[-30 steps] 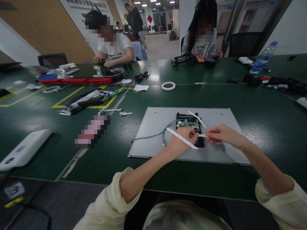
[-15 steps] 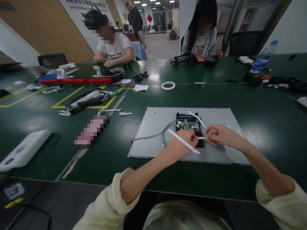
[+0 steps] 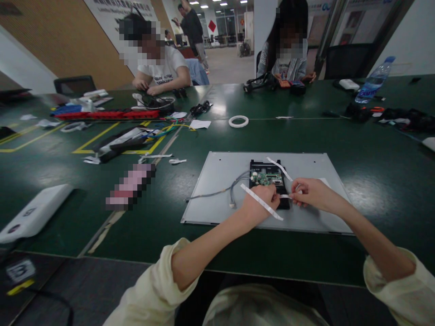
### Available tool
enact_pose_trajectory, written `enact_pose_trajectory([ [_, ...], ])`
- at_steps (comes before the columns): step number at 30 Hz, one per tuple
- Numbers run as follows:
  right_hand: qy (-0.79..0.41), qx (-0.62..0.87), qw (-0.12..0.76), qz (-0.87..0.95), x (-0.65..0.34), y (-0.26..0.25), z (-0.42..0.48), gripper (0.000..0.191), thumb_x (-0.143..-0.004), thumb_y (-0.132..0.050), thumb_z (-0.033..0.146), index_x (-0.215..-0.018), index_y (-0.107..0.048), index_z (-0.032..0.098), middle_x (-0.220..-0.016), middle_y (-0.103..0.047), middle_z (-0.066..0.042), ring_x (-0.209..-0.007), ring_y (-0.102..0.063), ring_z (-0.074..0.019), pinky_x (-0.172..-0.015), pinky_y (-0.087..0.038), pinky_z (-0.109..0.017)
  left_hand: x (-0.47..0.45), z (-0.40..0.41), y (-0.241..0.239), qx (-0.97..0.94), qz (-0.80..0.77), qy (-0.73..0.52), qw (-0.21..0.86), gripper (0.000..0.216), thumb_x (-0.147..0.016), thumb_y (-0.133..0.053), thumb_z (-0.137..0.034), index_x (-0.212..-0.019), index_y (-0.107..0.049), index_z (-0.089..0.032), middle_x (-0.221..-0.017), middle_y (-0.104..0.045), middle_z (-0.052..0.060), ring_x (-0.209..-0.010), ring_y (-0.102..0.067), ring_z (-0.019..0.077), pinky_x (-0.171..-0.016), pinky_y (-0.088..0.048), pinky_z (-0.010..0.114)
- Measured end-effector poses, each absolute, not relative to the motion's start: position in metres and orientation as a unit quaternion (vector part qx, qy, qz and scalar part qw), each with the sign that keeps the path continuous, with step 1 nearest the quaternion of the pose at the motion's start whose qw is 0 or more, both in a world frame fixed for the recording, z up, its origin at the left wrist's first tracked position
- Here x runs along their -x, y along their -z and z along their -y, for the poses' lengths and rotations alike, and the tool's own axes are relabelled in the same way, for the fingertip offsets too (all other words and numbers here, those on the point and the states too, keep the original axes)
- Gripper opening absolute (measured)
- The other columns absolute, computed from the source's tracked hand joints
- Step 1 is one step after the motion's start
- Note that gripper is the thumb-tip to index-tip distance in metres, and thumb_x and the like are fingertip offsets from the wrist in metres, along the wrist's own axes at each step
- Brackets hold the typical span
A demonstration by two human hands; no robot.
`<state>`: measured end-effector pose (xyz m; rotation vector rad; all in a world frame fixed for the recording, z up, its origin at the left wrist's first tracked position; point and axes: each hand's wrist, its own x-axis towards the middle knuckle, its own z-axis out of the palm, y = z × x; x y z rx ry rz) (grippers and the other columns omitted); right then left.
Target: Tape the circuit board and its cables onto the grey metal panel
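A grey metal panel (image 3: 220, 190) lies flat on the green table, with a black board housing and a green circuit board (image 3: 267, 178) in its middle. My left hand (image 3: 260, 203) and my right hand (image 3: 311, 193) meet over the housing's near end. Both pinch a short white tape strip (image 3: 285, 196) stretched between their fingertips. A longer white strip (image 3: 261, 202) lies across my left hand. Another white strip (image 3: 279, 168) rests on the housing. Grey cables (image 3: 217, 192) run left from the board.
A tape roll (image 3: 238, 121) lies beyond the panel. Cables, a red bar (image 3: 105, 114) and tape scraps crowd the left side; a white box (image 3: 34, 213) sits near left. A water bottle (image 3: 374, 81) and black gear stand at far right. Two people sit across the table.
Both hands have drifted slightly lower and closer together, so the tape strip between them looks shorter. The panel and board have not moved.
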<state>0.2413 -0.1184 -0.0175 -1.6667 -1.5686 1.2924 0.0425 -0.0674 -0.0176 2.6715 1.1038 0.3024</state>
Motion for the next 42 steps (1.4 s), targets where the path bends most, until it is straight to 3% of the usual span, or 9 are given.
enact_pose_trajectory([
  [4,-0.347,0.634,0.205,0.66,-0.238,0.017,0.119,0.014,-0.083,-0.055,0.032,-0.087,-0.054,0.019,-0.069,-0.064,0.001,-0.061,-0.061,-0.0136,-0.057,-0.044,-0.024,-0.043,0.069,0.015,-0.914,-0.38,-0.088,0.115,0.023,-0.086,-0.047,-0.032,-0.082,-0.062,-0.016,-0.068,-0.063,0.006,-0.066,-0.063,0.0214,-0.061,-0.047,0.032],
  [11,-0.06,0.661,0.039,0.747,-0.22,0.004,0.127,0.007,-0.087,-0.048,0.027,-0.088,-0.053,0.021,-0.072,-0.063,-0.002,-0.065,-0.06,-0.0178,-0.053,-0.026,-0.025,-0.043,0.069,0.014,-0.913,-0.385,-0.069,0.116,0.023,-0.086,-0.047,-0.032,-0.083,-0.063,-0.016,-0.071,-0.065,0.007,-0.069,-0.064,0.0229,-0.063,-0.048,0.032],
  [19,0.017,0.693,-0.062,0.718,-0.21,-0.002,0.134,0.015,-0.091,-0.042,0.033,-0.096,-0.051,0.021,-0.071,-0.063,-0.004,-0.063,-0.062,-0.0222,-0.049,-0.017,-0.026,-0.043,0.067,0.008,-0.91,-0.398,-0.042,0.107,0.027,-0.085,-0.048,-0.036,-0.088,-0.063,-0.015,-0.071,-0.065,0.009,-0.069,-0.064,0.0252,-0.062,-0.048,0.034],
  [26,0.021,0.719,-0.07,0.691,-0.225,0.0,0.136,0.014,-0.088,-0.044,0.03,-0.094,-0.049,0.018,-0.073,-0.062,-0.005,-0.064,-0.061,-0.0215,-0.049,-0.016,-0.027,-0.035,0.06,-0.007,-0.918,-0.392,-0.016,0.064,0.025,-0.083,-0.049,-0.034,-0.084,-0.064,-0.014,-0.069,-0.064,0.009,-0.073,-0.065,0.027,-0.064,-0.048,0.035],
  [31,0.001,0.728,-0.038,0.685,-0.238,0.002,0.136,0.01,-0.085,-0.046,0.029,-0.085,-0.051,0.02,-0.069,-0.061,-0.003,-0.063,-0.058,-0.0193,-0.05,-0.016,-0.026,-0.03,0.056,-0.011,-0.919,-0.39,0.005,0.056,0.02,-0.08,-0.051,-0.029,-0.081,-0.064,-0.014,-0.071,-0.065,0.009,-0.076,-0.065,0.0267,-0.065,-0.049,0.035],
  [37,-0.007,0.714,0.131,0.688,-0.24,0.005,0.134,0.007,-0.086,-0.049,0.027,-0.084,-0.05,0.021,-0.065,-0.057,0.003,-0.057,-0.053,-0.0134,-0.053,-0.029,-0.025,-0.029,0.057,-0.012,-0.926,-0.375,0.002,0.04,0.016,-0.077,-0.05,-0.022,-0.077,-0.065,-0.014,-0.072,-0.065,0.01,-0.076,-0.065,0.0269,-0.065,-0.05,0.036],
  [40,-0.007,0.632,0.225,0.742,-0.236,0.006,0.134,0.014,-0.089,-0.049,0.029,-0.099,-0.053,0.02,-0.079,-0.06,0.001,-0.067,-0.056,-0.013,-0.061,-0.04,-0.025,-0.028,0.059,-0.013,-0.927,-0.373,-0.001,0.039,0.017,-0.075,-0.05,-0.02,-0.078,-0.066,-0.013,-0.072,-0.065,0.012,-0.076,-0.065,0.0268,-0.064,-0.05,0.034],
  [42,0.017,0.549,0.276,0.789,-0.23,0.005,0.135,0.034,-0.089,-0.052,0.032,-0.119,-0.048,0.018,-0.095,-0.061,-0.005,-0.083,-0.058,-0.0161,-0.072,-0.046,-0.029,-0.028,0.06,-0.014,-0.927,-0.372,-0.005,0.043,0.018,-0.075,-0.05,-0.02,-0.078,-0.066,-0.013,-0.071,-0.065,0.013,-0.076,-0.065,0.0267,-0.063,-0.05,0.034],
])
